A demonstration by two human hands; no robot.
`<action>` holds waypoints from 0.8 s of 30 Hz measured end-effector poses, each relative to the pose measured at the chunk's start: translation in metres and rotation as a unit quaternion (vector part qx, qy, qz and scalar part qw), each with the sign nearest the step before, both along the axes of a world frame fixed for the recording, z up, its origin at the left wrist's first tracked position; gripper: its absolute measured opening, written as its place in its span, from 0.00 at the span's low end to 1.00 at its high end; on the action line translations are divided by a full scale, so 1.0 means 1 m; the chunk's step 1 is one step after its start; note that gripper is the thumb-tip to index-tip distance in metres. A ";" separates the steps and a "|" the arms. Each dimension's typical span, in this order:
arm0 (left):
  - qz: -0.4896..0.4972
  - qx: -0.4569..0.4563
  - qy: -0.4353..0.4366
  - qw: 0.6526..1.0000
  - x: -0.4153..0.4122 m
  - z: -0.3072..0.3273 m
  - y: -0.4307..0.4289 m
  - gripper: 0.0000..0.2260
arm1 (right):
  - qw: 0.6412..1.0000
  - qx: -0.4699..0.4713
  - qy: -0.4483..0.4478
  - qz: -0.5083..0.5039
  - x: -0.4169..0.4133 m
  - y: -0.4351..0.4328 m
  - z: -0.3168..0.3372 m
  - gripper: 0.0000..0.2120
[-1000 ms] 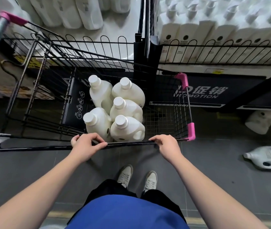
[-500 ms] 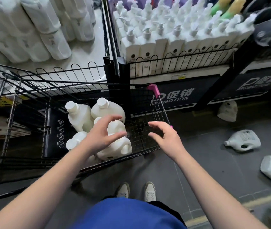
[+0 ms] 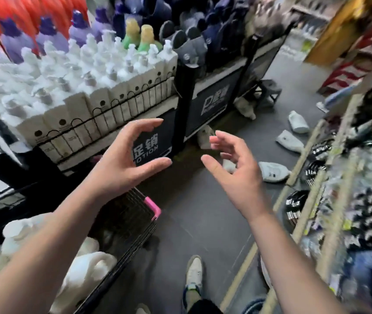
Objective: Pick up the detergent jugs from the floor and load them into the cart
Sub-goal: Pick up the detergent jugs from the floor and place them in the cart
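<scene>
Several white detergent jugs lie on the dark floor ahead and to the right: one jug [image 3: 273, 171] nearest my right hand, another [image 3: 289, 141] behind it, a third [image 3: 298, 122] farther back. The black wire cart [image 3: 133, 214] with pink corner caps sits at lower left and holds white jugs [image 3: 85, 275]. My left hand [image 3: 123, 159] and right hand [image 3: 235, 168] are both raised in mid-air over the floor, fingers spread and loosely curved, holding nothing. The picture is motion-blurred.
A display stand [image 3: 94, 123] packed with white pump bottles runs along the left, with black promotion panels below. Wooden shelves [image 3: 339, 177] with goods line the right side. A small stool [image 3: 269, 91] stands far down the aisle. My white shoe [image 3: 194, 273] is below.
Both hands let go of the cart's rim and rose into the air. The view swung right, so the cart slid to the lower left and more floor jugs came into sight.
</scene>
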State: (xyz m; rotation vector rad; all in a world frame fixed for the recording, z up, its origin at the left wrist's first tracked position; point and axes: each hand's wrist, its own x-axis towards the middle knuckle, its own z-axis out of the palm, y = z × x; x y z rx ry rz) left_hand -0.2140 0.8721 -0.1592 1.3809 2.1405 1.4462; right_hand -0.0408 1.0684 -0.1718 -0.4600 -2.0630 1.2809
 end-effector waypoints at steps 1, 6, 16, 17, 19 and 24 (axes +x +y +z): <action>-0.014 -0.001 0.003 1.000 -0.001 0.000 0.015 0.34 | 1.000 0.005 -0.001 -0.016 0.005 0.011 -0.001 0.24; -0.067 -0.013 -0.004 0.998 -0.009 -0.007 0.097 0.35 | 0.996 0.007 0.006 -0.083 0.021 0.077 -0.012 0.23; -0.121 -0.047 -0.018 0.991 -0.027 -0.010 0.278 0.33 | 0.989 -0.011 0.000 -0.151 0.034 0.252 -0.025 0.25; -0.124 -0.047 -0.020 0.991 -0.029 -0.010 0.294 0.33 | 0.988 -0.015 -0.002 -0.152 0.034 0.269 -0.024 0.25; -0.128 -0.042 -0.026 0.991 -0.033 -0.010 0.326 0.33 | 0.987 -0.017 0.002 -0.157 0.032 0.301 -0.022 0.25; -0.138 -0.043 -0.037 0.989 -0.044 -0.015 0.395 0.33 | 0.985 0.000 -0.010 -0.173 0.026 0.364 -0.024 0.26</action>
